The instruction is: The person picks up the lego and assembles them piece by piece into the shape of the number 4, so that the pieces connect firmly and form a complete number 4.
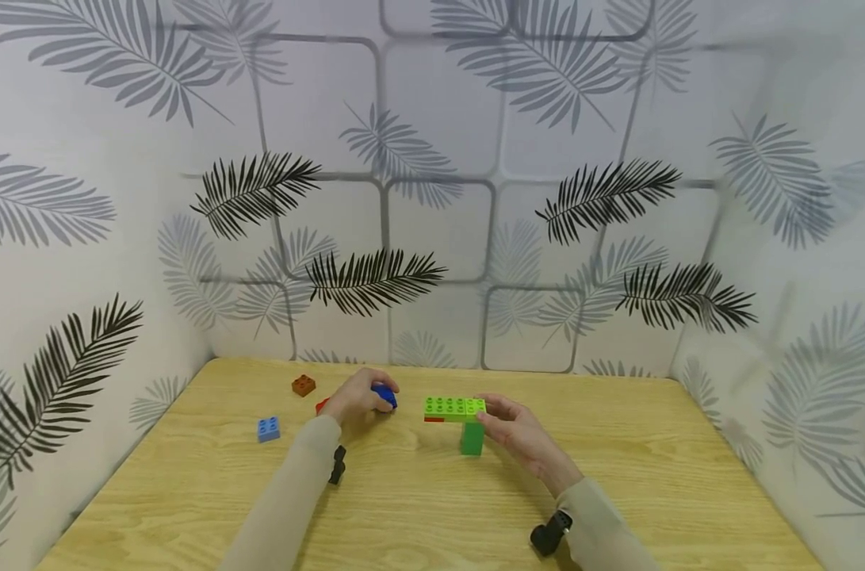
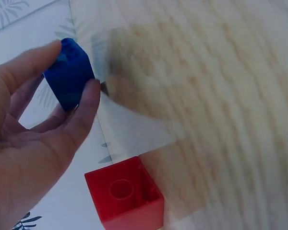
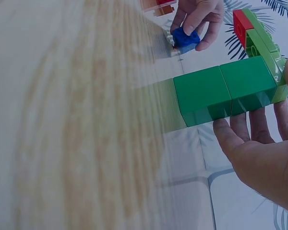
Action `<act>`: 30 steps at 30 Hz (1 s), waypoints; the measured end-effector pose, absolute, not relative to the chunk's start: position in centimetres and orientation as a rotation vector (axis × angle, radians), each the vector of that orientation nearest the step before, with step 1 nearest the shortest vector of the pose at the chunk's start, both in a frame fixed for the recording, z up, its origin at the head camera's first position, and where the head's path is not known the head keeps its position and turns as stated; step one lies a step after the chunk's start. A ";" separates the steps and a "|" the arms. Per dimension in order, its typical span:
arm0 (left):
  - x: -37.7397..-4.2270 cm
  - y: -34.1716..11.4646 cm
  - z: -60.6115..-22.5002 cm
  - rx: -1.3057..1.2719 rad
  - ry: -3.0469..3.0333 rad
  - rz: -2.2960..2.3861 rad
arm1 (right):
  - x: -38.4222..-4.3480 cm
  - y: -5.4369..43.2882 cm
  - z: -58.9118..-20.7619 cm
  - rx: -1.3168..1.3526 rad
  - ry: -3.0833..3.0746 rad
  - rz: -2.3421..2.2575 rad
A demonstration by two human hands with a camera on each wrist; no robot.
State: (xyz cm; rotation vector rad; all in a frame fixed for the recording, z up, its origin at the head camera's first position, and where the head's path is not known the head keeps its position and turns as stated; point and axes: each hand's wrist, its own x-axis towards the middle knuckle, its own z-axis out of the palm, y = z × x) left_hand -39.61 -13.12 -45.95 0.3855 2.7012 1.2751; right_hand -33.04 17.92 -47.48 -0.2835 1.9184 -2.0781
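Note:
My left hand [image 1: 354, 394] pinches a dark blue brick [image 2: 69, 74] between thumb and fingers, low over the table. Just beside that wrist is a red brick [image 2: 125, 191], its hollow underside showing in the left wrist view; the hand mostly hides it in the head view. To the right, my right hand [image 1: 523, 434] grips an upright structure at its top. Two dark green bricks [image 3: 225, 91] form its column, with light green bricks [image 1: 446, 408] on top reaching out to the left. A red piece [image 3: 242, 28] is attached under the free end of that overhang.
On the wooden table [image 1: 418, 507], a brown brick [image 1: 304, 385] lies at the back left and a light blue brick [image 1: 269, 429] nearer the front. Leaf-patterned walls [image 1: 439, 230] enclose the table at the back and both sides.

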 end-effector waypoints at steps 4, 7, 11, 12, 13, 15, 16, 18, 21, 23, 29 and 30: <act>-39.7 -13.2 -45.9 0.405 2.684 1.322 | -32.9 17.9 -47.5 -0.277 1.926 -2.075; -39.9 -13.1 -45.9 0.452 2.722 1.314 | -32.8 17.9 -47.5 -0.273 1.927 -2.080; -40.0 -13.0 -45.8 0.503 2.627 1.443 | -32.8 17.9 -47.4 -0.277 1.918 -2.080; -40.0 -13.0 -45.7 0.506 2.589 1.489 | -32.8 17.9 -47.4 -0.281 1.914 -2.081; -40.0 -12.9 -45.6 0.509 2.539 1.543 | -32.9 17.9 -47.4 -0.283 1.910 -2.082; -39.8 -12.7 -45.3 0.517 2.449 1.635 | -32.9 17.9 -47.5 -0.291 1.908 -2.080; -39.8 -12.6 -45.2 0.534 2.429 1.659 | -33.0 17.9 -47.5 -0.294 1.909 -2.079; -39.6 -12.3 -44.8 0.572 2.392 1.696 | -33.0 17.9 -47.5 -0.294 1.912 -2.075; -39.2 -11.9 -44.2 0.630 2.338 1.742 | -33.0 18.0 -47.6 -0.294 1.920 -2.070; -39.1 -11.6 -43.8 0.645 2.289 1.781 | -33.0 18.0 -47.6 -0.292 1.927 -2.069; -38.7 -11.1 -43.2 0.627 2.235 1.844 | -33.2 17.9 -47.7 -0.280 1.928 -2.080; -38.6 -11.0 -43.0 0.617 2.253 1.838 | -33.2 17.9 -47.7 -0.279 1.930 -2.080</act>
